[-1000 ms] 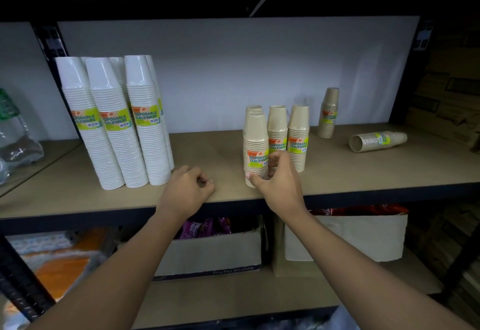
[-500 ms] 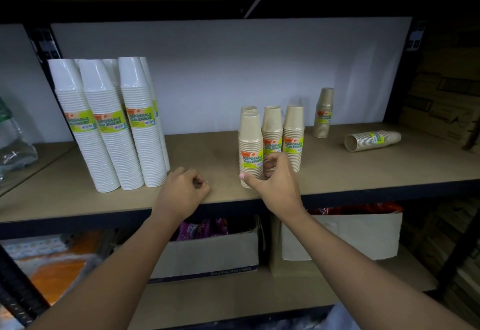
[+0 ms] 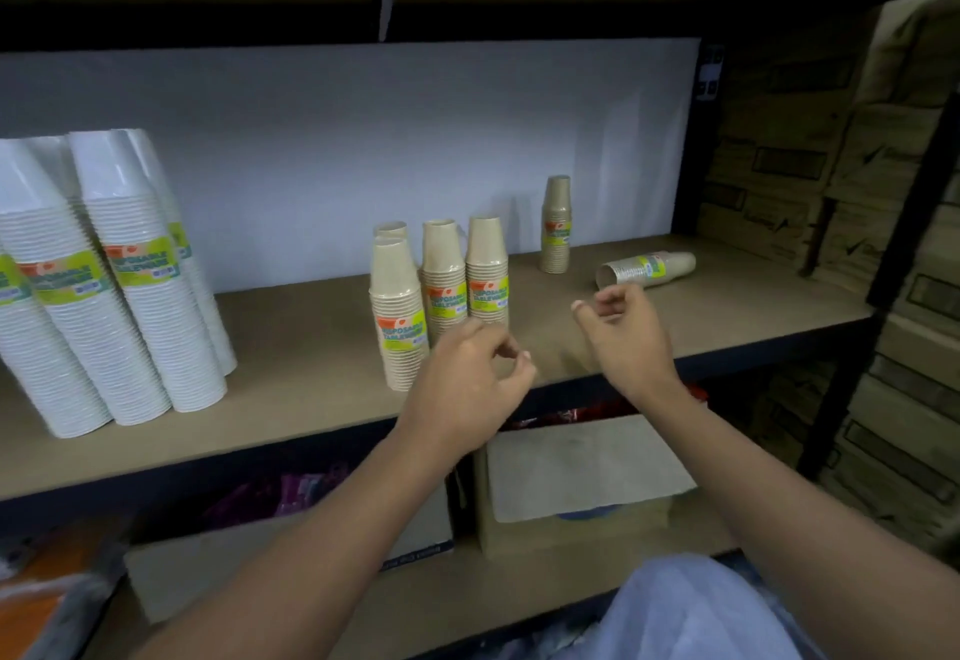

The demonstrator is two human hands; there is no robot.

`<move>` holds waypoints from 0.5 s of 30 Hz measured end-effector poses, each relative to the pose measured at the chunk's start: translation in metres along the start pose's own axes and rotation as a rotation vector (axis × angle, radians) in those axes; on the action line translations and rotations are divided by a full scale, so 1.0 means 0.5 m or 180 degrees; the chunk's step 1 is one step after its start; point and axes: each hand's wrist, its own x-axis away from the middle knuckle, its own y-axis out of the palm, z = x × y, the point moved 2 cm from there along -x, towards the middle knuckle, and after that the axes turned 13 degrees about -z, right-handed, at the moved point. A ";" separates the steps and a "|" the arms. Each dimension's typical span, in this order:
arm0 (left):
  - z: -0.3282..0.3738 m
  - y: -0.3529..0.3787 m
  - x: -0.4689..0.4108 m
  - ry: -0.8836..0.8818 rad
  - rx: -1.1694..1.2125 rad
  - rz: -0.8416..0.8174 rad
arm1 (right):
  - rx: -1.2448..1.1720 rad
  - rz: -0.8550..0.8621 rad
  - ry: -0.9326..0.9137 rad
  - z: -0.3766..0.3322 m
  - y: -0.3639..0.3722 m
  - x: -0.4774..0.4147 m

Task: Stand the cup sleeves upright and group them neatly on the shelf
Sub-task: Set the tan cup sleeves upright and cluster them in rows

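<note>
Several brown cup sleeves stand upright in a tight group [image 3: 441,290] at the middle of the wooden shelf [image 3: 311,363]. One more brown sleeve [image 3: 557,225] stands alone farther back right. Another brown sleeve [image 3: 647,268] lies on its side to the right. My left hand [image 3: 467,384] hovers just right of the front sleeve, fingers loosely curled, holding nothing. My right hand [image 3: 623,332] is raised over the shelf in front of the lying sleeve, fingers apart, empty and not touching it.
Tall white cup sleeves [image 3: 104,285] stand grouped at the shelf's left. Cardboard boxes [image 3: 582,472] sit on the lower shelf under my hands. Stacked cartons [image 3: 831,192] fill the right side past a black upright post [image 3: 909,181].
My right hand let go of the front brown sleeve and moved right toward the lying one. My left hand lifted off the shelf edge and shifted right. The camera view swung rightward.
</note>
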 end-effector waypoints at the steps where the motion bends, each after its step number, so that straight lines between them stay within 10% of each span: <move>1: 0.014 0.018 -0.024 0.0012 0.0029 -0.0056 | 0.0010 0.0021 0.0100 0.008 -0.025 -0.012; 15: 0.026 0.200 -0.283 -0.0211 0.0075 -0.0755 | 0.0043 0.0283 0.1140 0.123 -0.153 -0.262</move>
